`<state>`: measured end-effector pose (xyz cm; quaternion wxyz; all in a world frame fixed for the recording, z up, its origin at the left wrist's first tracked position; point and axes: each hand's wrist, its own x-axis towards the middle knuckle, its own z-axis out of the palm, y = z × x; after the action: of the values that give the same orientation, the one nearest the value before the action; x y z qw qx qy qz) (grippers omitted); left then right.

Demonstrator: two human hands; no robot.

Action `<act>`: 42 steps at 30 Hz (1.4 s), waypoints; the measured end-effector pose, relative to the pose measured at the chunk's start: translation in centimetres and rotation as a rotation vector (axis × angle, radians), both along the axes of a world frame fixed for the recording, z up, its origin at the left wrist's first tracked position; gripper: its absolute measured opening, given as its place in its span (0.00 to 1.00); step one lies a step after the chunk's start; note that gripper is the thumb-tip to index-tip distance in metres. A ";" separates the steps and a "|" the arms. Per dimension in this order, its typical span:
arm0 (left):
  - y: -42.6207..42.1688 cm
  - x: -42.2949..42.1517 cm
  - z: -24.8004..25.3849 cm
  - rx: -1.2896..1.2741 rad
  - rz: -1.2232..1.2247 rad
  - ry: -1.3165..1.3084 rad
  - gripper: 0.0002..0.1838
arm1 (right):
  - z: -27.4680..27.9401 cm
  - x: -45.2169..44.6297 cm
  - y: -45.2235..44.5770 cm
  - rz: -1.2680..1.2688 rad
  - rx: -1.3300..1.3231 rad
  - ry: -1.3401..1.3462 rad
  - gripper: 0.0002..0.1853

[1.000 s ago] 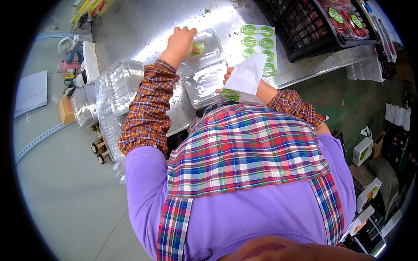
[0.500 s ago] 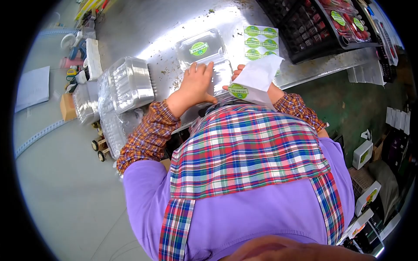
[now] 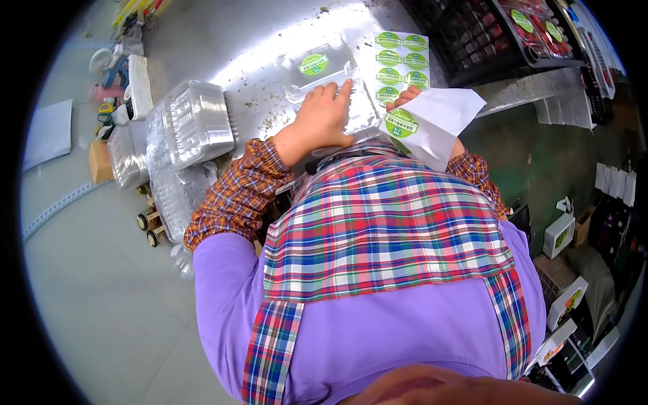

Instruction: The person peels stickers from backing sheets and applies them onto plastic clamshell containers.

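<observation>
My left hand [image 3: 322,120] rests with spread fingers on the near half of an opened clear plastic box [image 3: 364,111]. A round green label [image 3: 313,64] is stuck on the far half of that box. My right hand [image 3: 403,98] is closed on a white label sheet [image 3: 439,121], which covers most of the palm. The held sheet is bent, and green labels show near its left edge. Just beyond it, a second label sheet [image 3: 402,59] with several green labels lies flat on the metal table.
Stacked clear boxes [image 3: 199,125] stand at the left table edge. A black crate [image 3: 479,47] is at the back right, with packs of red fruit [image 3: 540,34] on top. Scissors [image 3: 106,109] lie far left. The metal table [image 3: 236,34] bears small debris.
My left hand has come down from the label on the far half to the near half of the box. My right hand and its sheet have shifted right, and the sheet shows more of a label.
</observation>
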<state>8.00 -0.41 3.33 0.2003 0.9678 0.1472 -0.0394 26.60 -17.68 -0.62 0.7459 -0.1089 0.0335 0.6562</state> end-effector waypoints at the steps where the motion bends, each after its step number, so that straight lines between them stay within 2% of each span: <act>1: 0.3 0.0 0.4 -0.039 0.003 -0.002 0.59 | 0.3 0.1 0.1 -0.006 0.046 0.052 0.10; 3: 0.8 -0.1 0.5 -0.080 0.009 -0.044 0.58 | -0.4 0.8 0.6 0.000 0.155 0.127 0.11; 6: 2.4 -0.6 1.2 -0.194 0.028 -0.058 0.56 | -4.9 2.8 1.8 0.087 0.480 0.152 0.14; 7: 3.1 -0.6 2.4 -0.264 0.056 -0.032 0.55 | -2.9 3.2 1.5 0.098 0.428 0.134 0.16; 12: 7.1 -1.0 5.0 -0.523 0.186 0.124 0.52 | -1.2 2.2 1.8 0.110 0.404 0.072 0.24; 13: 7.5 -0.3 7.4 -0.619 0.241 0.243 0.51 | -1.1 2.1 1.7 0.120 0.383 0.075 0.25; 16: 10.1 -0.8 7.5 -0.370 0.201 -0.130 0.51 | -1.6 1.4 1.9 0.091 0.358 0.108 0.28; 19: 15.9 0.2 7.3 0.168 0.114 -0.320 0.52 | -2.4 1.0 2.3 0.075 0.363 0.168 0.28; 23: 21.5 0.2 4.7 0.271 0.204 -0.136 0.55 | -1.7 0.7 2.9 0.097 0.381 0.210 0.29; 26: 24.0 -0.6 0.6 0.374 0.243 0.087 0.57 | -1.0 0.5 3.0 0.045 0.264 0.260 0.25; 29: 19.2 0.0 1.5 0.681 0.356 0.221 0.48 | -2.2 0.5 3.4 0.023 0.289 0.308 0.23; 32: 14.0 2.8 0.8 0.093 0.213 -0.539 0.31 | -2.0 0.5 4.1 -0.015 0.358 0.301 0.22; 34: 3.9 4.0 4.6 -0.453 0.214 -0.531 0.19 | -0.8 0.1 4.5 -0.060 0.324 0.281 0.24; 35: 0.6 4.5 5.7 -0.334 -0.010 -0.634 0.20 | -3.3 0.0 5.3 0.017 0.620 0.304 0.29; 36: -1.9 4.8 6.4 -0.209 -0.234 -0.729 0.22 | -2.2 -0.2 4.8 -0.020 0.539 0.280 0.30; 38: -5.8 4.9 6.7 -0.113 -0.181 -0.680 0.24 | -1.6 0.0 4.9 -0.063 0.458 0.229 0.30; 42: -5.6 4.9 5.3 -0.183 -0.107 -0.689 0.25 | 0.2 -0.6 4.5 -0.156 0.320 0.114 0.31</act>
<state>12.87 -6.02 8.63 0.3218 0.9087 0.0162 0.2656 25.99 -13.13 -0.46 0.7992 0.0516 -0.0206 0.5985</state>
